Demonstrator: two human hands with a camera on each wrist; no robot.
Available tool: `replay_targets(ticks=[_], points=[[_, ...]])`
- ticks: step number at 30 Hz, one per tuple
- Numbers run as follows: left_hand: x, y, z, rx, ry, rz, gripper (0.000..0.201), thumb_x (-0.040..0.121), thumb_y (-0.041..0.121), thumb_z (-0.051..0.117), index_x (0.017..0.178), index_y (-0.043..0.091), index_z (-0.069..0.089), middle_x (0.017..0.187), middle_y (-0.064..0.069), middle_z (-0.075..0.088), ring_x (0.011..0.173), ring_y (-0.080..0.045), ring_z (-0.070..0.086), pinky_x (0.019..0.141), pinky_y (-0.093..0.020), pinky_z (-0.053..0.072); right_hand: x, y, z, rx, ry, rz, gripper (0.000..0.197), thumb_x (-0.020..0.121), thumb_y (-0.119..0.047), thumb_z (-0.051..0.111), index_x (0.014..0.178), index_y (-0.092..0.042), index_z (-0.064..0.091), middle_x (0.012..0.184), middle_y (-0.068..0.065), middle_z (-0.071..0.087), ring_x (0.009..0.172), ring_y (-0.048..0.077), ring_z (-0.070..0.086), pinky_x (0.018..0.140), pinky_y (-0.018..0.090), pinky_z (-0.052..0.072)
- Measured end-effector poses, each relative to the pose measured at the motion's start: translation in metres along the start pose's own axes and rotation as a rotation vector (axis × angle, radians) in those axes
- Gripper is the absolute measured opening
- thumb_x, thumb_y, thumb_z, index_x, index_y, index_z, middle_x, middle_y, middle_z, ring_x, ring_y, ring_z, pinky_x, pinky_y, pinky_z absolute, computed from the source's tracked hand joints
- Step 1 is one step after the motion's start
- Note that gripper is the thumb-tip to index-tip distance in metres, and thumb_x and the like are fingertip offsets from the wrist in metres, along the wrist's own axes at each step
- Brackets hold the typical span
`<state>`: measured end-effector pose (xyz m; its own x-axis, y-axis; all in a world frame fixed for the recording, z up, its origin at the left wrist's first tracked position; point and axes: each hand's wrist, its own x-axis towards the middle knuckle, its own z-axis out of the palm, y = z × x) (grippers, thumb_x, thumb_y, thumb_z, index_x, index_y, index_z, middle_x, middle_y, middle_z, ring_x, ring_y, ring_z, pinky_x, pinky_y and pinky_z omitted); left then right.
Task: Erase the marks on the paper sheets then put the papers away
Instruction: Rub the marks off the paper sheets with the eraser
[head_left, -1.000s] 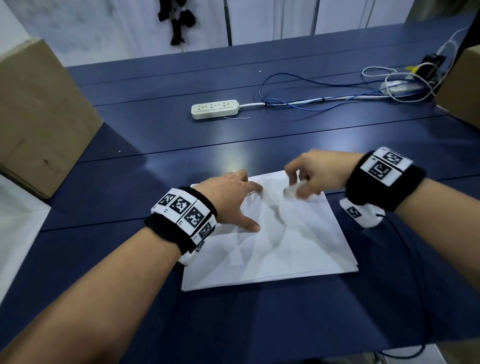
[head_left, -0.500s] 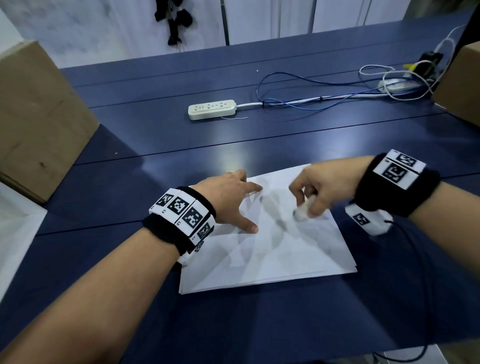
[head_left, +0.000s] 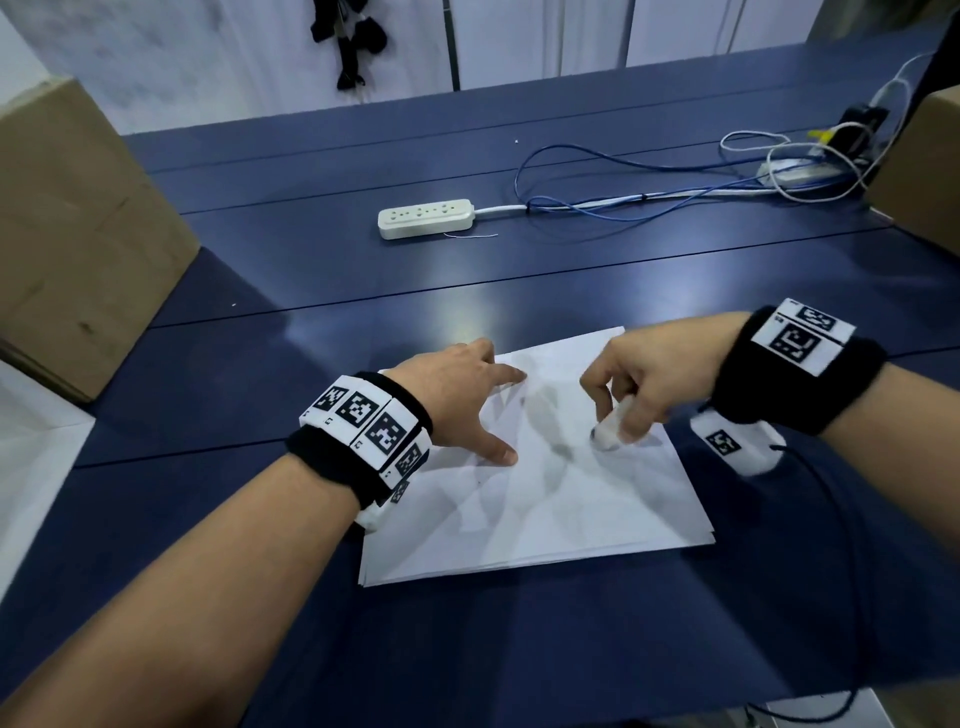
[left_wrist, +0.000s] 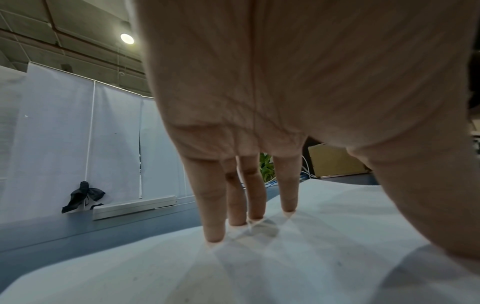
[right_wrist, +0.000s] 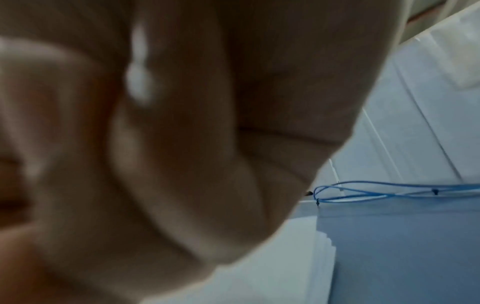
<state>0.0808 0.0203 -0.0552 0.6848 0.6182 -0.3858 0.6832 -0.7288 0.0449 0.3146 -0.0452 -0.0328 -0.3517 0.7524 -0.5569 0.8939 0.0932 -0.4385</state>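
A small stack of white paper sheets (head_left: 561, 519) lies on the dark blue table (head_left: 519, 649) in front of me. My left hand (head_left: 467, 400) lies spread on the stack's left part, with straight fingers (left_wrist: 215, 216) pressing down on the top sheet (left_wrist: 233, 267). My right hand (head_left: 639, 384) pinches a white eraser (head_left: 610, 428), whose tip touches the top sheet near its right side. A small dark mark sits at the eraser's tip. In the right wrist view the hand (right_wrist: 155, 144) is a close blur, with the stack's stepped edge (right_wrist: 322, 246) below it.
A white power strip (head_left: 426, 218) lies farther back, with blue and white cables (head_left: 649, 192) running right. Cardboard boxes stand at the left (head_left: 78, 234) and far right (head_left: 924, 171). A white surface (head_left: 31, 467) borders the table's left edge.
My right hand has slid the eraser from the sheet's far edge toward me, down its right side. The left hand has stayed pressed in place.
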Motion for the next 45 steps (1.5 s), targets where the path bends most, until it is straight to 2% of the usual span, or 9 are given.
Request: replay_targets(ticks=[2, 8, 14, 21, 28, 34, 36, 41, 45], points=[[0.000, 0.000, 0.000, 0.004, -0.004, 0.000, 0.098, 0.066, 0.075, 0.070, 0.149, 0.042, 0.029, 0.116, 0.010, 0.034, 0.118, -0.015, 0.045, 0.087, -0.042, 0.051, 0.003, 0.003, -0.003, 0.006, 0.022, 0.013, 0.025, 0.067, -0.035, 0.079, 0.082, -0.020, 0.067, 0.057, 0.007, 0.063, 0.044, 0.014, 0.047, 0.046, 0.021, 0.037], [-0.002, 0.002, -0.002, 0.008, -0.002, 0.002, 0.098, 0.066, 0.074, 0.070, 0.149, 0.043, 0.028, 0.115, 0.011, 0.033, 0.118, -0.015, 0.044, 0.089, -0.042, 0.050, 0.033, 0.018, -0.021, -0.116, 0.472, 0.084, 0.014, 0.077, -0.029, 0.073, 0.081, -0.024, 0.061, 0.053, -0.009, 0.067, 0.058, 0.007, 0.065, 0.068, 0.031, 0.053], [-0.001, 0.002, -0.001, 0.011, -0.008, 0.006, 0.098, 0.068, 0.074, 0.069, 0.150, 0.042, 0.027, 0.122, 0.008, 0.035, 0.120, -0.016, 0.043, 0.091, -0.042, 0.049, 0.002, 0.005, 0.000, 0.071, -0.020, 0.006, 0.026, 0.068, -0.033, 0.079, 0.082, -0.016, 0.065, 0.057, 0.013, 0.061, 0.046, 0.019, 0.044, 0.044, 0.022, 0.036], [0.000, 0.002, -0.003, 0.020, -0.016, 0.019, 0.098, 0.067, 0.074, 0.069, 0.150, 0.045, 0.026, 0.114, 0.010, 0.032, 0.118, -0.016, 0.043, 0.090, -0.040, 0.049, 0.031, 0.019, -0.022, -0.124, 0.459, 0.123, 0.015, 0.078, -0.031, 0.072, 0.085, -0.024, 0.059, 0.065, -0.003, 0.073, 0.063, 0.005, 0.064, 0.071, 0.031, 0.053], [0.001, 0.002, -0.004, 0.018, -0.024, 0.016, 0.098, 0.068, 0.073, 0.070, 0.150, 0.045, 0.026, 0.122, 0.008, 0.035, 0.121, -0.015, 0.042, 0.091, -0.042, 0.049, 0.000, 0.008, 0.000, 0.066, -0.033, 0.012, 0.030, 0.066, -0.039, 0.078, 0.084, -0.018, 0.065, 0.056, 0.006, 0.061, 0.044, 0.019, 0.044, 0.044, 0.022, 0.037], [0.000, 0.002, -0.005, 0.014, -0.027, 0.010, 0.098, 0.066, 0.074, 0.071, 0.149, 0.048, 0.026, 0.109, 0.012, 0.027, 0.118, -0.015, 0.043, 0.090, -0.042, 0.050, 0.034, 0.018, -0.023, -0.134, 0.429, 0.083, 0.016, 0.078, -0.032, 0.072, 0.086, -0.024, 0.061, 0.066, 0.000, 0.073, 0.063, 0.005, 0.063, 0.072, 0.032, 0.054], [0.001, 0.002, -0.004, 0.015, -0.027, 0.011, 0.097, 0.065, 0.074, 0.071, 0.148, 0.049, 0.027, 0.109, 0.012, 0.028, 0.118, -0.015, 0.043, 0.090, -0.042, 0.050, 0.031, 0.018, -0.019, -0.140, 0.405, 0.057, 0.016, 0.078, -0.030, 0.072, 0.087, -0.022, 0.061, 0.066, -0.001, 0.072, 0.061, 0.007, 0.062, 0.066, 0.028, 0.051], [0.001, 0.002, -0.004, 0.007, -0.028, 0.008, 0.099, 0.065, 0.074, 0.071, 0.149, 0.046, 0.027, 0.109, 0.012, 0.026, 0.119, -0.016, 0.043, 0.091, -0.043, 0.050, 0.005, 0.009, -0.001, 0.079, -0.057, 0.021, 0.032, 0.065, -0.041, 0.079, 0.084, -0.019, 0.066, 0.058, 0.008, 0.061, 0.047, 0.020, 0.044, 0.044, 0.023, 0.037], [0.001, 0.003, -0.005, 0.011, -0.026, 0.016, 0.098, 0.066, 0.073, 0.071, 0.149, 0.046, 0.027, 0.109, 0.012, 0.027, 0.119, -0.015, 0.042, 0.090, -0.040, 0.049, 0.026, 0.016, -0.017, -0.070, 0.266, 0.059, 0.017, 0.077, -0.028, 0.075, 0.086, -0.022, 0.063, 0.065, 0.004, 0.072, 0.050, 0.009, 0.056, 0.060, 0.026, 0.046]])
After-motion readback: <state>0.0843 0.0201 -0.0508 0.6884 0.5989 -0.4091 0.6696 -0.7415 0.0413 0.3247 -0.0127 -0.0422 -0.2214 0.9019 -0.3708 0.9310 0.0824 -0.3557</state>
